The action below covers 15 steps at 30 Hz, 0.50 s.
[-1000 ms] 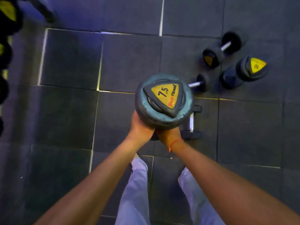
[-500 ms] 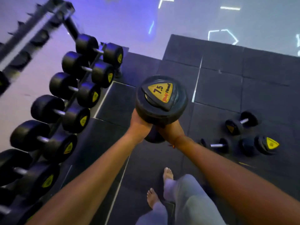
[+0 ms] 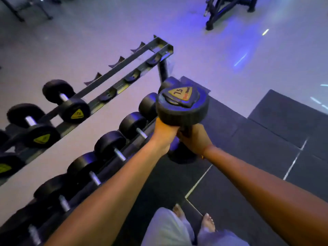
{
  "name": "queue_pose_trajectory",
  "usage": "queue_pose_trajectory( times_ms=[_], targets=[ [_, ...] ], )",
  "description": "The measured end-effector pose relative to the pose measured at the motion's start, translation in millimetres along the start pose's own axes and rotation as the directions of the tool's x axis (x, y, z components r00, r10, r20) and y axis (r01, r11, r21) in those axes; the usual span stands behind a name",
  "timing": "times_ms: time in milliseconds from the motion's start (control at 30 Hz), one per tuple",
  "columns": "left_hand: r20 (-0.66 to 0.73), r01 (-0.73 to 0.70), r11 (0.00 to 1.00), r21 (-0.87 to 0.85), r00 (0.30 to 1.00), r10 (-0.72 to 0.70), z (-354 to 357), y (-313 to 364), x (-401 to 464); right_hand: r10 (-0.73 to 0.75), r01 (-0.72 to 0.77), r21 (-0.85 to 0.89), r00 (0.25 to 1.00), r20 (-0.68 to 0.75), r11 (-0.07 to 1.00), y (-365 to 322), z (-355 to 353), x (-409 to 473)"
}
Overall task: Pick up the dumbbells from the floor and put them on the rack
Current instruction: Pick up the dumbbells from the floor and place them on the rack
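Note:
I hold a black 7.5 dumbbell (image 3: 182, 105) upright at chest height, its yellow label facing up. My left hand (image 3: 164, 134) and my right hand (image 3: 194, 139) both grip its handle, which they hide; the lower head (image 3: 181, 155) shows beneath them. The dumbbell rack (image 3: 124, 71) runs diagonally at the left. Its upper tier has several empty cradles (image 3: 132, 78) towards the far end and dumbbells (image 3: 66, 102) at the near end. The lower tier (image 3: 110, 148) is lined with black dumbbells just left of my left arm.
Dark rubber floor mats (image 3: 257, 144) lie under and to the right of me, with pale floor beyond. A black machine frame (image 3: 227, 9) stands at the far upper right. My bare feet (image 3: 207, 222) and light trousers show at the bottom.
I have turned left from the floor dumbbells towards the rack. The rack now fills the left side, and the dumbbells on the floor have left the view. Both hands kept their grip.

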State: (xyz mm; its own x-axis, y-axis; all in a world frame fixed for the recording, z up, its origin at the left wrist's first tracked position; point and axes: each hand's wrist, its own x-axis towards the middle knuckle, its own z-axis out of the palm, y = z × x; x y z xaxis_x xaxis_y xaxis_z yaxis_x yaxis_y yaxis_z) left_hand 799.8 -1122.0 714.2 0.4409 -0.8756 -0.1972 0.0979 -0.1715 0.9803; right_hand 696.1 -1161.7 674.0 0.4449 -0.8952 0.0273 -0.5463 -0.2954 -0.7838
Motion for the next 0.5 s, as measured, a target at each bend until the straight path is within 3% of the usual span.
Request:
queue_pose_trajectory(
  times_ms=[100,233,500],
  targets=[
    [-0.133,0.119,0.991,-0.053,0.983,-0.125,-36.8,15.6,78.9,0.035,-0.023,-0.079,0.989,0.147,0.997,-23.1,25.0,80.9],
    [-0.168,0.239,0.957,-0.166,0.949,-0.266,-85.8,23.8,165.4,0.05,-0.034,-0.065,0.965,0.256,0.997,-50.2,66.6,173.7],
    [-0.254,0.284,0.918,-0.278,0.9,-0.355,-171.8,50.7,297.8,0.059,-0.022,-0.094,0.91,0.411,0.995,-96.9,143.0,318.6]
  ],
)
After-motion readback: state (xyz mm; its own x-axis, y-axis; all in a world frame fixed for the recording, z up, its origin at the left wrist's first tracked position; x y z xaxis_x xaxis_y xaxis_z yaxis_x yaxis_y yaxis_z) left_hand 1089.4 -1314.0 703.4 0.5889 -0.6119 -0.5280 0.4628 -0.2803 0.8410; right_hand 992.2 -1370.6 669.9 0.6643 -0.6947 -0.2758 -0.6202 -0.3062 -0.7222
